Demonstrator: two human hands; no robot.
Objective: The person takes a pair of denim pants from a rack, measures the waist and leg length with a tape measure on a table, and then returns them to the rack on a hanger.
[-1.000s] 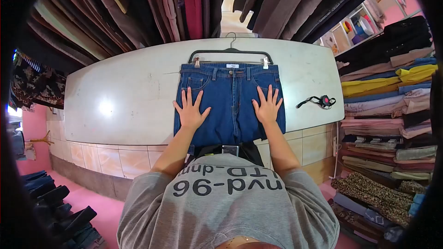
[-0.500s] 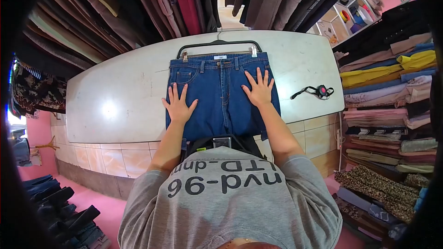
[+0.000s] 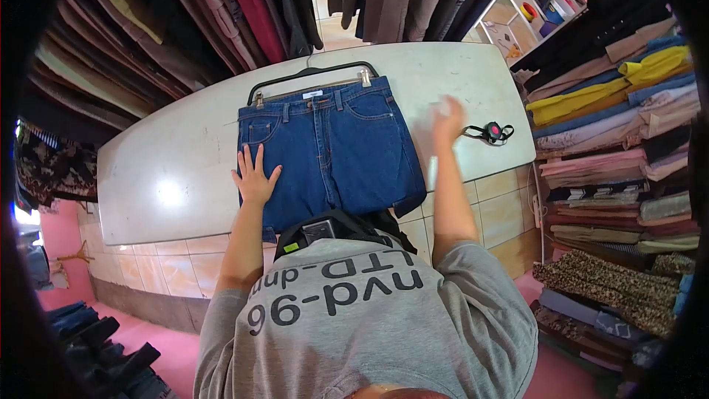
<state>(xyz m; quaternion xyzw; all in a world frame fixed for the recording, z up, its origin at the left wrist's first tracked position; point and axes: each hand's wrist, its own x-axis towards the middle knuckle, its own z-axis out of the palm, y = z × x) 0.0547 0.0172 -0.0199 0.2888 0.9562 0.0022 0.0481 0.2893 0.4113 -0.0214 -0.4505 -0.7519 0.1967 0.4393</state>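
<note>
Blue jeans lie face up on the white table, clipped at the waistband to a black hanger. My left hand rests flat on the jeans below the pocket, its fingers spread. Off the jeans, my right hand is above the table to their right; motion smears its fingers. Just to the right of that hand sits a small black device with a strap and a red spot. The lower part of the jeans runs out of sight at the table's near edge, by my waist.
Dark trousers hang in rows beyond the table, with more hanging clothes at the left. Shelves of folded clothes line the right side. Stacked jeans lie at the lower left.
My right hand has lifted off the jeans and moved right, toward the black device. My left hand stays flat on the jeans. The whole view has shifted and tilted slightly.
</note>
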